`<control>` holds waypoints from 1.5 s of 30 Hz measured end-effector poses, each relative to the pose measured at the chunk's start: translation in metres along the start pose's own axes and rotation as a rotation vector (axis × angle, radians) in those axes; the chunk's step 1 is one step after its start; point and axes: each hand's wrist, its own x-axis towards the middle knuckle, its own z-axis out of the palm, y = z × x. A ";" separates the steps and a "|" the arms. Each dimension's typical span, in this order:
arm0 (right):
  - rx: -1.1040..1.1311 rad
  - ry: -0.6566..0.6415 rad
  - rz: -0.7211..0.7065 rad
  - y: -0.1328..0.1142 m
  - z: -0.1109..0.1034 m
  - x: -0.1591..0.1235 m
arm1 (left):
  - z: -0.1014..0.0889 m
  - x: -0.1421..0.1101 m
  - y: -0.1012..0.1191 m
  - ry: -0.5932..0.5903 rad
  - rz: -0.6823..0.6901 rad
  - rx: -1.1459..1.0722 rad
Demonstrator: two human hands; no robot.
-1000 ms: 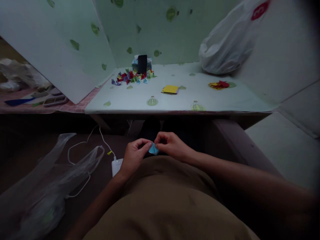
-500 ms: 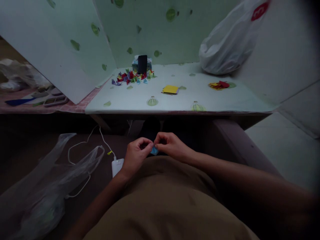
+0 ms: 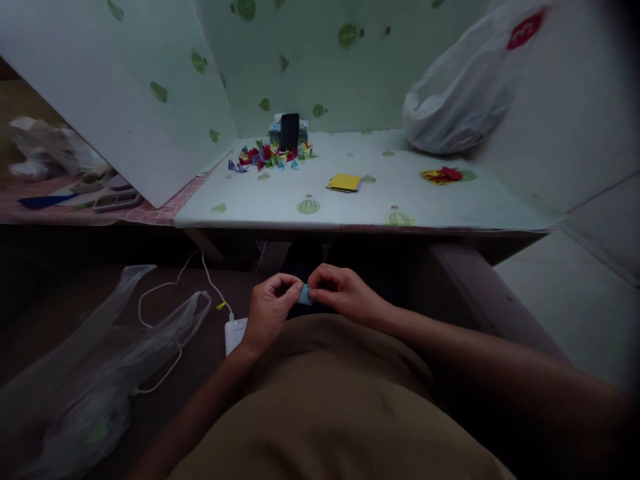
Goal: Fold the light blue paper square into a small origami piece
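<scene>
Between my two hands, just above my lap, is a small piece of light blue origami paper. My left hand pinches its left edge between thumb and index finger. On the other side, the thumb and bent index finger of my right hand grip its right edge. The paper looks folded, but its creases are too small to make out. On the table beyond lie a stack of square paper sheets, yellow on top, and a heap of colourful folded paper cranes.
A black phone leans on a tissue box at the table's back. Red and yellow paper pieces lie to the right, below a hanging white plastic bag. Left of me are a white power bank with cable and a clear plastic bag.
The blue paper has turned in my fingers and now shows a plainer, flatter face. Both hands keep their pinch, and the view has shifted slightly.
</scene>
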 end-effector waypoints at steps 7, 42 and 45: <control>0.009 0.035 0.034 -0.002 0.003 -0.002 | -0.001 -0.002 0.002 -0.040 -0.051 -0.055; 0.296 0.059 0.163 -0.010 0.001 0.000 | -0.001 -0.003 -0.006 0.060 0.039 -0.068; 0.261 0.002 0.203 -0.008 0.003 -0.001 | 0.001 -0.003 -0.009 0.080 0.061 -0.082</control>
